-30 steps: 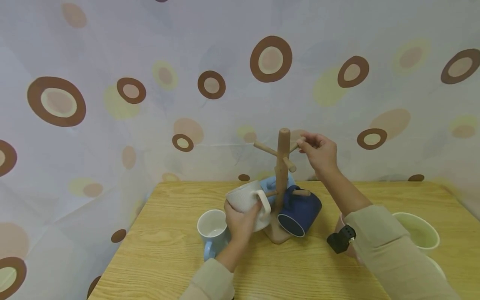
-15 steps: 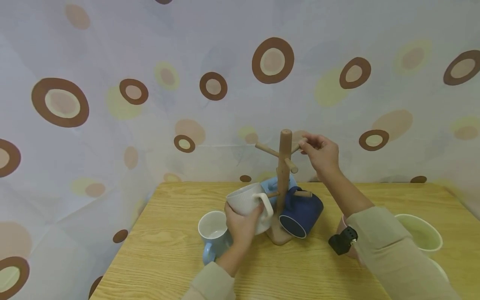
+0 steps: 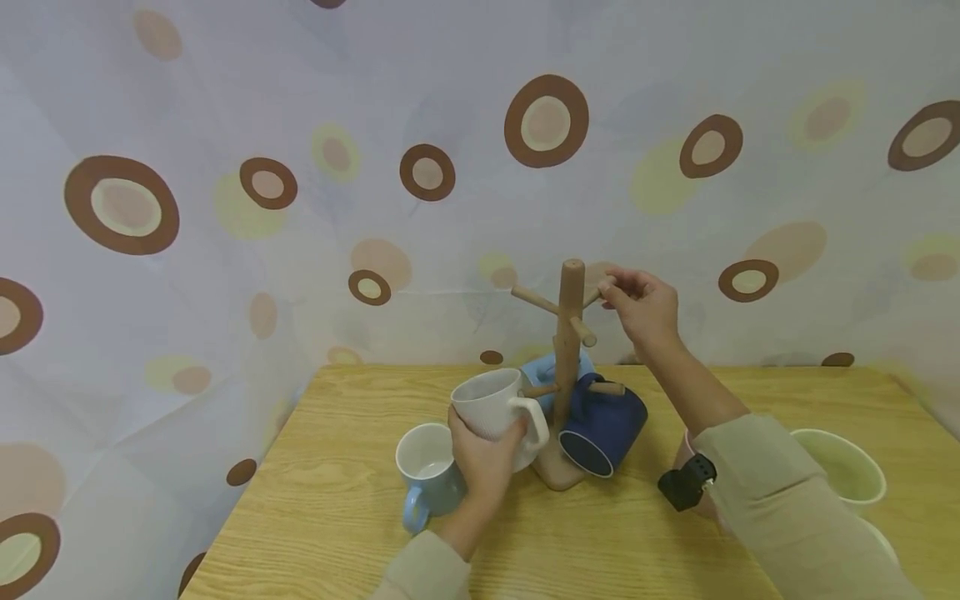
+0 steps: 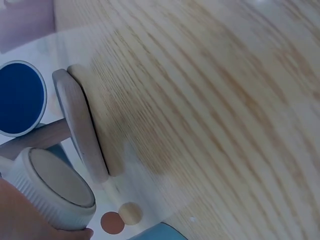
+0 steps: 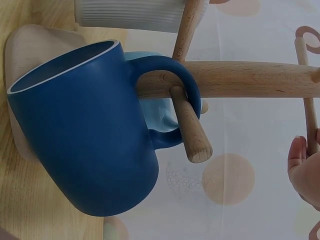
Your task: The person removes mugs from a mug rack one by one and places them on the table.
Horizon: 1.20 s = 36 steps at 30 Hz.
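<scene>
My left hand (image 3: 486, 457) grips a white ribbed mug (image 3: 487, 412), tilted with its handle toward the wooden mug tree (image 3: 572, 292). A lower peg (image 3: 542, 390) ends near the top of that handle; whether it passes through the loop I cannot tell. With fingertips and thumb my right hand (image 3: 647, 312) pinches the end of an upper peg (image 3: 596, 293). In the right wrist view a dark blue mug (image 5: 90, 135) hangs by its handle on a lower peg (image 5: 192, 130). Behind the post is a light blue mug (image 3: 536, 371), partly hidden.
Left of the tree, a blue mug with a white inside (image 3: 435, 487) stands upright on the wooden table (image 3: 315, 467). A pink mug (image 3: 703, 507) is partly behind my right sleeve. A pale green vessel (image 3: 847, 467) stands at the right, with another rim (image 3: 879, 537) nearer.
The white mug has dropped slightly and turned, so its opening shows more and its handle sits lower against the peg. My right hand stays on the upper peg.
</scene>
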Motion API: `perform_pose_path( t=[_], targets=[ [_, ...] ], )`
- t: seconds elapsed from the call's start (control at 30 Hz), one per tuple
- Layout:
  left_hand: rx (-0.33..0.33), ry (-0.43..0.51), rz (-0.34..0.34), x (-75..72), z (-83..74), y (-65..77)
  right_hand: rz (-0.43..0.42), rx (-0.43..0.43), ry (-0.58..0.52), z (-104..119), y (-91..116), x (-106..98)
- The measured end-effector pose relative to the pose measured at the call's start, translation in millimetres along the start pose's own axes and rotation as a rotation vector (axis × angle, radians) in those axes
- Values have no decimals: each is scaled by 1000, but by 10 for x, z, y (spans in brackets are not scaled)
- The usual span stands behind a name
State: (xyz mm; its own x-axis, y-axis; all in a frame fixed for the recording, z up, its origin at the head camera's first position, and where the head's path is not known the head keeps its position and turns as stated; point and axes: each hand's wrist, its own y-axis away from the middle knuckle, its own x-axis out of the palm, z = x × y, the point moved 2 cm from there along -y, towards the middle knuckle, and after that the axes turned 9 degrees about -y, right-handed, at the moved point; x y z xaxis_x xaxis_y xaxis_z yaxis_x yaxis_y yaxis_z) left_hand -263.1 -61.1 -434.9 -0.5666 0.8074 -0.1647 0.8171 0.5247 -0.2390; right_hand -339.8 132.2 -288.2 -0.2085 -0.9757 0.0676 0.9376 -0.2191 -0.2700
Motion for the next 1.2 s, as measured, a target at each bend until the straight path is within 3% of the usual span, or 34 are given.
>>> perform_pose_path(
  t=[0.17, 0.5, 0.93, 1.2],
  targets=[
    [48, 12, -1, 9, -21, 4, -3, -12, -43, 10, -3, -4],
    [47, -122, 2, -17, 92, 29, 20, -14, -41, -42, 13, 26],
    [114, -38, 118, -23, 118, 83, 9, -14, -45, 3, 1, 18],
    [184, -67, 159, -64, 129, 153, 6, -31, -60, -9, 0, 21]
  ],
)
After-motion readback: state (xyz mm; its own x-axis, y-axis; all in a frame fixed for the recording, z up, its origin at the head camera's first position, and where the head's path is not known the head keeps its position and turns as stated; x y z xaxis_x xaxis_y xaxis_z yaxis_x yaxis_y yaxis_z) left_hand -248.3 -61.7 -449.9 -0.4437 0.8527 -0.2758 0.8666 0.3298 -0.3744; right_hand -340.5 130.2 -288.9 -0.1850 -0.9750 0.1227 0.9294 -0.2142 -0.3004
